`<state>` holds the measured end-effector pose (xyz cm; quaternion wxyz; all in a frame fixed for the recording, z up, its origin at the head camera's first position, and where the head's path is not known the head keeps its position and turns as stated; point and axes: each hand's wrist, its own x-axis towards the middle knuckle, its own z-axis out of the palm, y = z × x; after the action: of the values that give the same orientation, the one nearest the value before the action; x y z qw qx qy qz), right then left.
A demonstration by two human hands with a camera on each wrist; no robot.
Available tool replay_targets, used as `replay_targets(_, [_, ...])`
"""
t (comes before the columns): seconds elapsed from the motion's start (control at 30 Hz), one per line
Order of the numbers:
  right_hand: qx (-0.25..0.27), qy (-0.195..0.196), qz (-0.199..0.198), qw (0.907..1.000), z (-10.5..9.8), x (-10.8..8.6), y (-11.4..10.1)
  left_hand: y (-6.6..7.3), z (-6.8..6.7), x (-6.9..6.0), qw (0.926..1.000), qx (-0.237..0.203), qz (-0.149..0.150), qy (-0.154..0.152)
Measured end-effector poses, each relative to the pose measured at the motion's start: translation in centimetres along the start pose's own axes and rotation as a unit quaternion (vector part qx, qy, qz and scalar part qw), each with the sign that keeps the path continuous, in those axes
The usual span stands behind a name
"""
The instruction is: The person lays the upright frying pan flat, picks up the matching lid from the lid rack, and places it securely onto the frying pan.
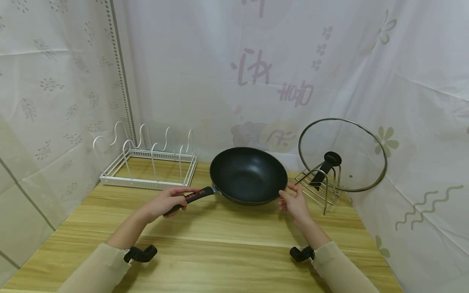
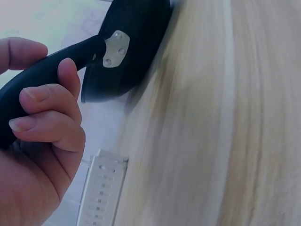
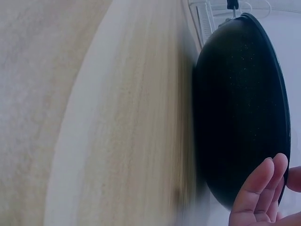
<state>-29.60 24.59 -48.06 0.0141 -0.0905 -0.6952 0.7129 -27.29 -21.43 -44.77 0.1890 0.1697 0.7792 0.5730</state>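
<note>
A black wok [image 1: 249, 175] is at the middle of the wooden table, its long handle [image 1: 199, 196] pointing to the front left. My left hand [image 1: 170, 201] grips that handle; in the left wrist view the fingers [image 2: 51, 101] curl around it below the riveted metal bracket [image 2: 116, 49]. On the opposite side, my right hand [image 1: 294, 203] pinches the wok's rim, with the thumb at the inner edge and the fingers [image 3: 258, 190] against the outer wall in the right wrist view. Whether the wok's base touches the table I cannot tell.
A white wire rack [image 1: 135, 181] with curved dividers stands at the back left. On the right, a small metal stand [image 1: 326, 199] holds a glass lid [image 1: 351, 154] with a black knob [image 1: 332, 158], close to my right hand. Printed curtains [image 1: 205, 101] hang behind the wooden table [image 1: 220, 260].
</note>
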Motion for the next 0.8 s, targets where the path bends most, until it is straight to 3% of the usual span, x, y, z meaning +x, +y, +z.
replay_targets(0.8, [0.013, -0.006, 0.012, 0.9998, 1.0, -1.3, -0.2, -0.2, -2.3, 1.1, 0.9995, 0.028, -0.014, -0.007])
